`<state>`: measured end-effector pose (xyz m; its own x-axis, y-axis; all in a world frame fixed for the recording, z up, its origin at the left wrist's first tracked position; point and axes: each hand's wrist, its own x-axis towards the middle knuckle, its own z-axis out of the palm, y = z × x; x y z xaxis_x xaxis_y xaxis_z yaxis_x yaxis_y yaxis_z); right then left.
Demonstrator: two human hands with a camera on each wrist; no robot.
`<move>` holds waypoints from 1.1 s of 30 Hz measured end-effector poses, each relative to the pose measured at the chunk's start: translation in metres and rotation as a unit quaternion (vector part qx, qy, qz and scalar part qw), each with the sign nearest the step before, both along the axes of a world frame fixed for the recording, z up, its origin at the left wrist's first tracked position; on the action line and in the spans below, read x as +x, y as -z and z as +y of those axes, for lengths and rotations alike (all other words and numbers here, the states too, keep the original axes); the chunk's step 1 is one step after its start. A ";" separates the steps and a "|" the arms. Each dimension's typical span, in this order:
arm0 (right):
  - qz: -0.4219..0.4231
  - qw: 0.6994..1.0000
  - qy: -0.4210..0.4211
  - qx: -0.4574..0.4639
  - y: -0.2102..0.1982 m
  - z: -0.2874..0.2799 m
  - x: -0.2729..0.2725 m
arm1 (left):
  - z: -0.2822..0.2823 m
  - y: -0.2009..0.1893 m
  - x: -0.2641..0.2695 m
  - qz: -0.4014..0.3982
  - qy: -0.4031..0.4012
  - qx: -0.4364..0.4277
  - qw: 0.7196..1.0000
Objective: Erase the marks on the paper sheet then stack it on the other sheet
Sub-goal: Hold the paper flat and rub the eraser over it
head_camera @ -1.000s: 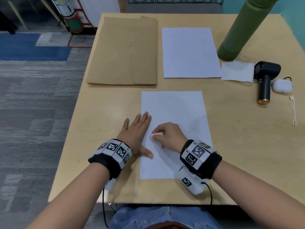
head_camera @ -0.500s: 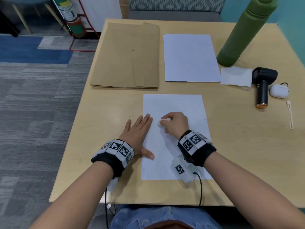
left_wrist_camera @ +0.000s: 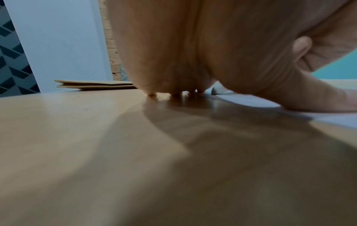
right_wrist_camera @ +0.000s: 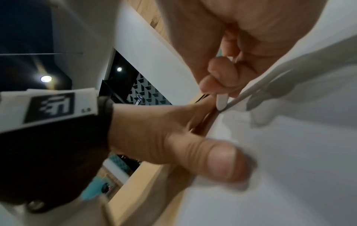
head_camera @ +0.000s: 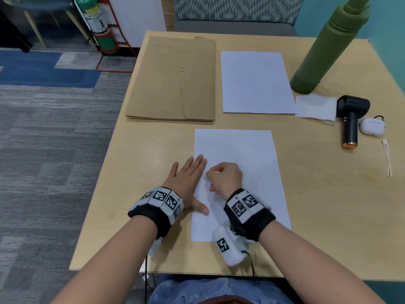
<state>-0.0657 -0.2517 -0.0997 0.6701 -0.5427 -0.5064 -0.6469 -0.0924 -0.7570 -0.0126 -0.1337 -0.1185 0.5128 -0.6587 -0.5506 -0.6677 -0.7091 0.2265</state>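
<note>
A white paper sheet [head_camera: 241, 148] lies at the table's near middle, with a few tiny dark specks [head_camera: 273, 160] by its right edge. My left hand [head_camera: 188, 172] lies flat, fingers straight, pressing the sheet's left edge; its thumb [right_wrist_camera: 222, 162] rests on the paper. My right hand [head_camera: 224, 176] is curled beside it and pinches a small white eraser [right_wrist_camera: 222, 102] whose tip touches the sheet [right_wrist_camera: 289, 152]. The other sheet [head_camera: 254, 82], blank, lies farther back. In the left wrist view the palm [left_wrist_camera: 193, 45] fills the top, fingertips on the table.
Brown envelopes [head_camera: 173, 80] are stacked at the back left. A green bottle [head_camera: 328, 47], a white tissue [head_camera: 315, 106], a black handheld fan [head_camera: 350, 121], a white earbud case [head_camera: 372, 127] and a cord [head_camera: 388, 159] sit on the right. The table edge [head_camera: 87, 216] drops to carpet.
My right hand rubbed the eraser away across the sheet and has come back toward me, close to the left fingers. The left hand has stayed flat on the edge.
</note>
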 end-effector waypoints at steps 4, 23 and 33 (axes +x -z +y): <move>0.008 1.000 0.006 -0.002 0.000 -0.006 0.000 | 0.000 -0.001 0.000 -0.002 0.002 0.002 1.000; -0.001 0.999 0.049 0.006 -0.001 -0.009 -0.008 | -0.001 -0.003 -0.001 -0.004 0.009 0.016 1.000; 0.010 0.997 0.073 -0.010 -0.004 -0.037 -0.005 | -0.001 -0.003 -0.001 -0.001 0.007 0.017 1.000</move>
